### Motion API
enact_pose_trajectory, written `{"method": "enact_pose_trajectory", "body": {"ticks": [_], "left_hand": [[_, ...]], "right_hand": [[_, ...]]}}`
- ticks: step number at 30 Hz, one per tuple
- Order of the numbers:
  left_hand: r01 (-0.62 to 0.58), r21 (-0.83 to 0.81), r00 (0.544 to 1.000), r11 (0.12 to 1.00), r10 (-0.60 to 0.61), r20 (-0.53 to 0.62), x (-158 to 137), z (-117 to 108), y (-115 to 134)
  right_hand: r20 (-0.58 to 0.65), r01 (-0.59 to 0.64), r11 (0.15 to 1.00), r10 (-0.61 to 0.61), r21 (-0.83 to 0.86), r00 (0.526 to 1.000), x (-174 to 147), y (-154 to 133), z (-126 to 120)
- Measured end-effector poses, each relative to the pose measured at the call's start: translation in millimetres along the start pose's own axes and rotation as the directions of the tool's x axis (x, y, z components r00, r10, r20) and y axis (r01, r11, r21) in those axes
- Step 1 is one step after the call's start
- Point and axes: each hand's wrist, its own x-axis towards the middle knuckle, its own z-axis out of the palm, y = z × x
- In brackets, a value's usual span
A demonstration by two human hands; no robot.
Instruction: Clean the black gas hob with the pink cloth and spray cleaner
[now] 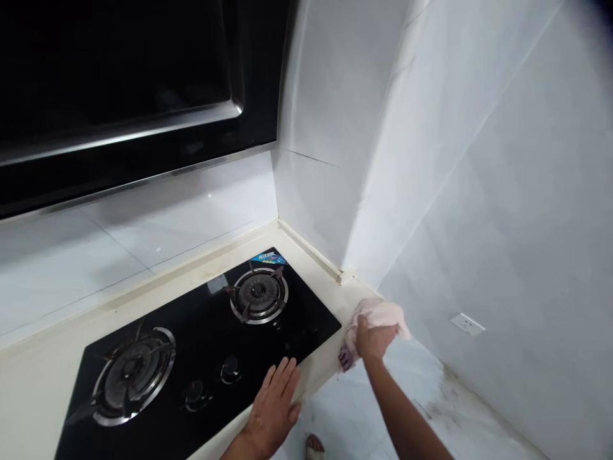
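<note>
The right hand is closed around a bunched pink cloth at the right end of the pale counter, close to the wall. The cloth is squashed into a wad, maybe so that one hand can hold it all. The left hand is open and has hold of nothing. Its fingers stretch out flat by the front edge of the black stove — maybe to help the person lean while the other arm reaches.

Some right fingers are hidden, so I can't see how hard they squeeze. The left palm faces down — I can't tell if it presses or just floats. The stove and the big black hood both run out of view.
</note>
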Motion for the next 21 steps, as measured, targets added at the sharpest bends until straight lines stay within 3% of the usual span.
{"method": "enact_pose_trajectory", "body": {"ticks": [3,5,7,10,15,18,21], "left_hand": [[0.035,-0.075,0.993,0.997,-0.026,0.118,18,8,3],[0.047,-0.103,0.986,0.994,-0.03,0.166,17,13,2],[0.053,-0.128,0.981,0.99,-0.027,0.193,13,15,0],[0.052,-0.157,0.979,0.986,-0.019,0.204,11,19,-2],[0.015,-0.131,0.983,0.991,0.009,0.182,9,38,-4],[-0.01,-0.081,0.993,0.997,0.019,0.12,4,55,-7],[-0.048,-0.014,0.998,0.999,0.048,0.028,-1,72,-9]], "right_hand": [[-0.11,-0.131,0.987,0.121,-0.09,0.987,47,17,-17],[-0.094,-0.129,0.976,0.114,-0.175,0.989,66,25,-24],[-0.032,-0.046,0.96,0.039,-0.277,0.999,71,33,-27],[0.053,0.181,0.92,-0.174,-0.347,0.983,57,49,-20],[0.155,0.544,0.816,-0.522,-0.196,0.839,25,54,11],[0.171,0.658,0.75,-0.642,-0.066,0.748,24,21,37],[0.244,0.716,0.698,-0.696,0.012,0.675,49,-33,66]]}}
